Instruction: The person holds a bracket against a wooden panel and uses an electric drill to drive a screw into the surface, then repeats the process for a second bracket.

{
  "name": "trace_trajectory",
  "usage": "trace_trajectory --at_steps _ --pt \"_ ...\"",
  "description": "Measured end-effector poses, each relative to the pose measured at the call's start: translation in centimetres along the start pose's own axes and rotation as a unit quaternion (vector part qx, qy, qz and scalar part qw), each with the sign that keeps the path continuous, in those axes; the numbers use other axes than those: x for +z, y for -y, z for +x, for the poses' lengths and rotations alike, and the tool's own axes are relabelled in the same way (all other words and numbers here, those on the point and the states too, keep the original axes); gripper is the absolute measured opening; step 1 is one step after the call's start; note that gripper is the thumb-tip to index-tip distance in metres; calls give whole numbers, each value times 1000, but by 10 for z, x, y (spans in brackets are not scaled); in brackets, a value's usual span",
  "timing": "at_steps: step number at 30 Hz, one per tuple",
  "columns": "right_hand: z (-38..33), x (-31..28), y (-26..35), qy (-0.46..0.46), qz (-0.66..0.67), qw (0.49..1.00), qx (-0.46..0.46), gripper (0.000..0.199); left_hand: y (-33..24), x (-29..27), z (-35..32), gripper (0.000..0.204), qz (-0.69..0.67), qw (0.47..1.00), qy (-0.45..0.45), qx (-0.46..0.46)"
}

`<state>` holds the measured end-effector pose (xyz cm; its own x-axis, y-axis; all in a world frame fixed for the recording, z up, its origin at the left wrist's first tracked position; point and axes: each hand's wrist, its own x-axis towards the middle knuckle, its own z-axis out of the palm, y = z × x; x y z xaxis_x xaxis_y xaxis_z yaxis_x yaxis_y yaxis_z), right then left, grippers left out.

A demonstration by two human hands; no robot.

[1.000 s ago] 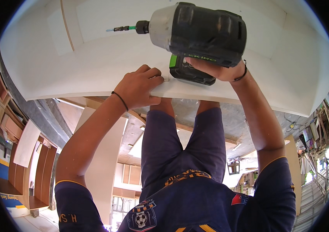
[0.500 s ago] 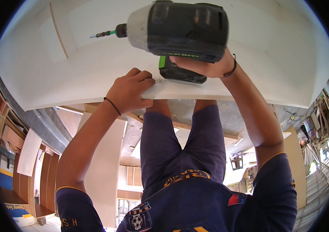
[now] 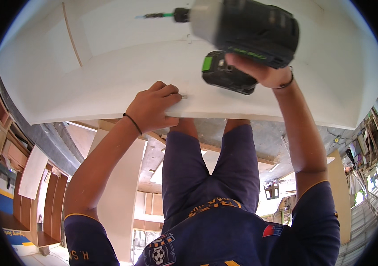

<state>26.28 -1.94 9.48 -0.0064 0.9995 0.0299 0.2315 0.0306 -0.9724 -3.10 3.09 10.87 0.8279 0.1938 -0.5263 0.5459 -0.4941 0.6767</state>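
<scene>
In my right hand (image 3: 264, 73) is a black and grey cordless impact driver (image 3: 255, 31), raised over the white panel (image 3: 109, 97). Its bit (image 3: 155, 15) points left, touching nothing, and a green-marked battery (image 3: 229, 73) hangs below the grip. My left hand (image 3: 153, 106) is closed at the panel's near edge, fingers curled on top and thumb at the rim. Beside its index fingertip lies a small pale fitting (image 3: 184, 95), too small to name. Farther back, another small fitting (image 3: 189, 39) shows on the white surface.
A thin brown-edged divider (image 3: 71, 35) stands at the far left inside the white piece. Brown wooden cabinets (image 3: 49, 213) are at lower left, near a pale upright board (image 3: 113, 190). Timber scraps (image 3: 371, 146) and a leaning board (image 3: 340, 195) stand at right.
My right hand has swung the driver to the right and slightly forward, uncovering the fittings on the panel. My left hand keeps almost the same place.
</scene>
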Motion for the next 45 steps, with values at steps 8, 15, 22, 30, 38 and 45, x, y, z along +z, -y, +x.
trace_trajectory --at_steps 8,15,22,30,38,45 --pt "5 -49 -11 75 36 987 134 26 2 0 -1 42 -3 1000 -1 -4" --pt "53 -55 9 234 107 900 352 41 5 -1 -1 41 -8 1000 1 -2" --pt "107 -20 0 458 -5 789 410 38 6 -4 -2 43 -20 1000 6 1" --pt "126 11 4 487 -17 769 414 29 3 -5 -1 43 -20 1000 10 2" --pt "128 23 0 532 -35 734 420 23 1 -4 -1 37 -19 1000 -5 8" --pt "125 28 0 529 -16 738 419 25 2 -5 -3 43 -18 1000 16 2"
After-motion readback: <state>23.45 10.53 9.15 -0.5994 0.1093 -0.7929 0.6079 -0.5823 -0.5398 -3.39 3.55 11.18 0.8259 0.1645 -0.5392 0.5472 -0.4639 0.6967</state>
